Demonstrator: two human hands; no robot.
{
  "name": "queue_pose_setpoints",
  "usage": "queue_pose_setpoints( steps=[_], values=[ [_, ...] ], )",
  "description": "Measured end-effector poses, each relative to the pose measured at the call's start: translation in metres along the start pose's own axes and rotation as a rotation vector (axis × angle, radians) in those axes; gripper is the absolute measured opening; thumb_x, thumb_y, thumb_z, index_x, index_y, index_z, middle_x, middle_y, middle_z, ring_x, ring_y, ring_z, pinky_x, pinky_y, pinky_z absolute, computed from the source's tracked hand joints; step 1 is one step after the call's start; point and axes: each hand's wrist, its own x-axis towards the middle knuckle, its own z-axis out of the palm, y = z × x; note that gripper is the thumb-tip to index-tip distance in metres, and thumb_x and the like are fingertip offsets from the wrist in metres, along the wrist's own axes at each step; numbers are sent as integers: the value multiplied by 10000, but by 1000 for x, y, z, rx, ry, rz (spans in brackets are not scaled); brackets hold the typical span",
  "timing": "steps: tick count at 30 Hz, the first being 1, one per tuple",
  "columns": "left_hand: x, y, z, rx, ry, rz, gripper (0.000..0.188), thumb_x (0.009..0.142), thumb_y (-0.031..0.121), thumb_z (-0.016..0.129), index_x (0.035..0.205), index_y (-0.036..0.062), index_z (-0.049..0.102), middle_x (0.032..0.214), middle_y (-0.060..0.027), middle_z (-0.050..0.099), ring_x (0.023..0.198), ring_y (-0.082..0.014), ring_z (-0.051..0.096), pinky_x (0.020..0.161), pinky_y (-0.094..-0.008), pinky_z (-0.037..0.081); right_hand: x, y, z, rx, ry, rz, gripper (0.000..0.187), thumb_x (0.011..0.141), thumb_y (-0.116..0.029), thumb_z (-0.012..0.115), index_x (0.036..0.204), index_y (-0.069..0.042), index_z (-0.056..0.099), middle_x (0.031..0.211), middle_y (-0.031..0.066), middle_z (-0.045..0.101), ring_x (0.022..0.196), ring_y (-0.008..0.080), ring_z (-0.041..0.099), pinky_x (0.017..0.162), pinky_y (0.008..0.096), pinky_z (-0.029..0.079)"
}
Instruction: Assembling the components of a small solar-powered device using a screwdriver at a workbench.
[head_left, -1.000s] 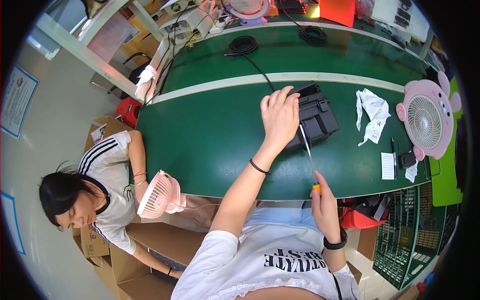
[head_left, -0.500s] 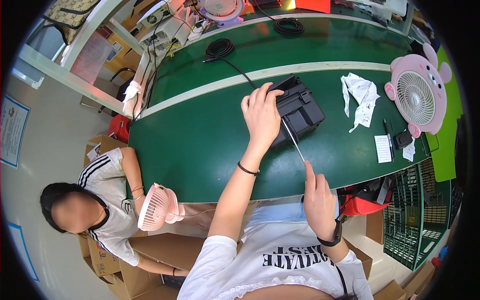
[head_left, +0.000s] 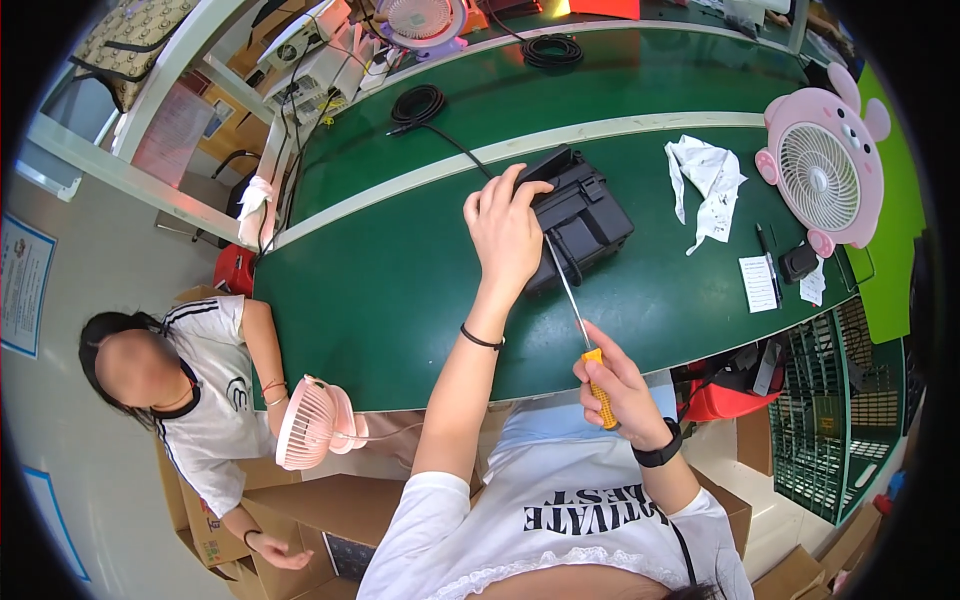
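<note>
Screwdriver (head_left: 591, 356): its thin shaft slants up from the right hand (head_left: 618, 392) to the near side of the case (head_left: 592, 222); the tip's exact seat is hard to make out.
Cable (head_left: 460, 147): runs from a coil beyond the left hand (head_left: 503, 235); its near end is lost behind that hand's fingers.
Left-hand fingers: bent over the case's left end, slightly apart, thumb on its top; part of the case is covered, and whether they clamp or just rest I cannot tell.
Right-hand fingers: curled closed around the yellow handle, its butt poking out below, index finger stretched toward the shaft.
Case: black, on the green table (head_left: 380, 290), touching the left hand, just above the right.
Crumpled paper (head_left: 708, 185): right of both hands, near the case.
Note (head_left: 758, 284) and pen (head_left: 768, 262): farther right, side by side; writing too small to make out.
Co-worker (head_left: 205, 420): well left of the left hand; one hand is hidden behind a small pink fan (head_left: 310, 425).
</note>
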Motion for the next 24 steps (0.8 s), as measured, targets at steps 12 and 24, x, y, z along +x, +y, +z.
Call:
queue_pose_setpoints(
  steps=[12,24],
  values=[
    [-9,-12,-18,-127,87,38,218,912,158,630,1125,147,670,1272,-38,639,1173,-251,570,1036,-394,323,-21,-22,-22,-31,265,-439,423,1005,-89,540,1401,-68,394,865,26,513,542,36,442,434,181,400],
    [-55,-5,-29,-196,232,539,424,830,308,765,1148,167,524,1178,-38,705,1027,-227,640,954,-368,368,54,-52,-56,-261,559,-833,347,950,-70,650,1209,-96,421,1343,152,580,884,53,589,538,164,455]
  ],
)
